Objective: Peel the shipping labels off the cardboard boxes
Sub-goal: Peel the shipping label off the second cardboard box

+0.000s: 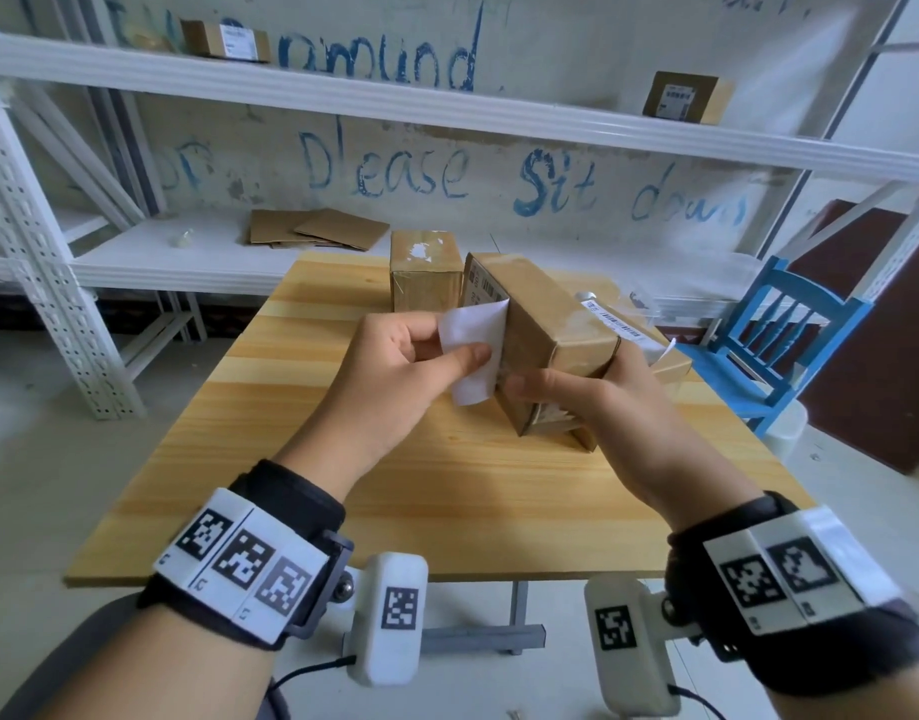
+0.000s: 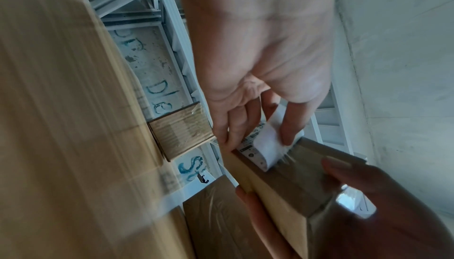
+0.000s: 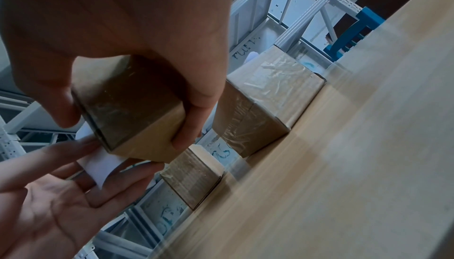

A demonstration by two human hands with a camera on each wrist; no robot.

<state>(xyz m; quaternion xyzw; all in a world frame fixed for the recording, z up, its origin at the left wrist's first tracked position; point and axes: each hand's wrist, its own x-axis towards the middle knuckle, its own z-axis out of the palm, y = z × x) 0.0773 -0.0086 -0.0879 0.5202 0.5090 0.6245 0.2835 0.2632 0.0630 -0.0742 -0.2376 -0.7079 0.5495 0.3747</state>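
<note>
Your left hand (image 1: 389,366) pinches the half-peeled white label (image 1: 475,350) between thumb and fingers, its far end still stuck to the cardboard box (image 1: 545,335). Your right hand (image 1: 618,407) grips that box by its near end, tilted above the middle of the wooden table (image 1: 447,491). Behind it, near the table's far edge, a second box (image 1: 426,272) stands upright, and a third labelled box (image 1: 649,350) lies toward the right edge.

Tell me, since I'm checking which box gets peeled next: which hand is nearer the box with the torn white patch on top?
Left. The left hand is just in front of that box; the right hand is farther right, gripping the tilted box.
</note>
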